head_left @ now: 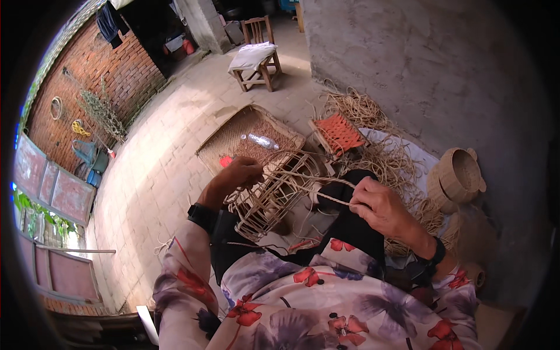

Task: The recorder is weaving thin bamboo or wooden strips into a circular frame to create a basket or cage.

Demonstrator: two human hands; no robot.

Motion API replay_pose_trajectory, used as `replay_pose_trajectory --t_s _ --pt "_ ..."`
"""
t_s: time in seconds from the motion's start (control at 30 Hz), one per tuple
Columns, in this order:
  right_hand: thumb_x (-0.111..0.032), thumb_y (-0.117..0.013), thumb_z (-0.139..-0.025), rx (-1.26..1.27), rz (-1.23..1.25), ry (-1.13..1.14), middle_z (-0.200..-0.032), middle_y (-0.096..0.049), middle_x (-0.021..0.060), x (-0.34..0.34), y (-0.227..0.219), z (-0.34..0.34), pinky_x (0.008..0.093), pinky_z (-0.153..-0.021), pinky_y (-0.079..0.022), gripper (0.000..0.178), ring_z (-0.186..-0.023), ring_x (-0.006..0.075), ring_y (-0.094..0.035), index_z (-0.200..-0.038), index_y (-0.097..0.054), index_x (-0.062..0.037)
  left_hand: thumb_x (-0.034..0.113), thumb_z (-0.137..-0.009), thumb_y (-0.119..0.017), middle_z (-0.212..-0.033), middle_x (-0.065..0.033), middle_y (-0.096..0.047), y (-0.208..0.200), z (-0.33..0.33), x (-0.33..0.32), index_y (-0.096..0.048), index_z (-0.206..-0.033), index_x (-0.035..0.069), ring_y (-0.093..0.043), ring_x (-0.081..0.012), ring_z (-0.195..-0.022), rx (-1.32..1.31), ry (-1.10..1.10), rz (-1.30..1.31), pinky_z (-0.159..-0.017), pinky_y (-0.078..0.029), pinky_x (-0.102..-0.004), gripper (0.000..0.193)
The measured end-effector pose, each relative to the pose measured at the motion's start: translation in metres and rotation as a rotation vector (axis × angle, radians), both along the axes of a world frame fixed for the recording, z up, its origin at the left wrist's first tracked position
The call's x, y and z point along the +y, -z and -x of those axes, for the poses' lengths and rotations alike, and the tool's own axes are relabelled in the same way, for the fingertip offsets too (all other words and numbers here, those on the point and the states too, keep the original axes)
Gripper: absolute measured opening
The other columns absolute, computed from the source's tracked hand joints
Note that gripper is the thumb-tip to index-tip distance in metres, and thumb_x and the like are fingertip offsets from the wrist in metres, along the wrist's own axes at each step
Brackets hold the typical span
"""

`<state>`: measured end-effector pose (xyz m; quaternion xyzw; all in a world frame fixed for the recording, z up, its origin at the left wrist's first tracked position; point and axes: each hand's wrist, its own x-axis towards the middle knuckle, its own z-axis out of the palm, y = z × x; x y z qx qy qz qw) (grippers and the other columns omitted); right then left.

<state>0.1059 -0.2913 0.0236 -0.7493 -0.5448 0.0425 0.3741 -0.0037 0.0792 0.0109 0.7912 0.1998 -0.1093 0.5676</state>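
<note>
A small frame of thin rods, with cord strung across it, rests at my lap between my knees. My left hand is closed at its far left edge, fingers curled round a strand of cord; the fingertips are partly hidden. To the right of the frame, my right hand pinches the twisted straw-coloured cord. Two lengths of this cord run from the right fingers back to the frame, drawn fairly straight. A thin loop of cord arches above the frame's far side.
Beyond the frame lies a woven tray holding brown grains and a clear plastic bottle. A stool with an orange woven seat stands right of it, beside heaped cord. Woven baskets sit by the wall; a wooden chair stands farther off.
</note>
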Motion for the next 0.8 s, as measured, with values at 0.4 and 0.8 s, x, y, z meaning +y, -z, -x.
replay_pose_trajectory --t_s 0.4,0.8 --pt "-0.006 -0.065 -0.076 -0.518 -0.383 0.067 -0.08 -0.063 0.0085 0.073 0.006 0.04 0.0305 -0.059 -0.051 0.023 -0.07 0.0208 -0.062 -0.098 -0.065 0.0012 0.026 -0.095 -0.059 -0.074 0.0013 -0.061 -0.042 0.012 -0.036 -0.064 -0.084 0.005 -0.053 -0.0052 -0.062 -0.042 -0.04 0.035 -0.055 -0.042 -0.021 0.025" --pt "-0.007 -0.061 -0.072 -0.513 0.026 0.019 -0.084 -0.054 0.0098 0.079 0.038 0.074 0.0293 -0.048 -0.05 0.012 -0.056 0.0191 -0.062 -0.083 -0.057 -0.0029 0.024 -0.095 -0.058 -0.066 0.0026 -0.053 -0.029 0.012 -0.042 -0.062 -0.084 0.003 -0.047 -0.0055 -0.056 -0.073 -0.004 0.03 -0.051 -0.037 -0.0226 0.025"
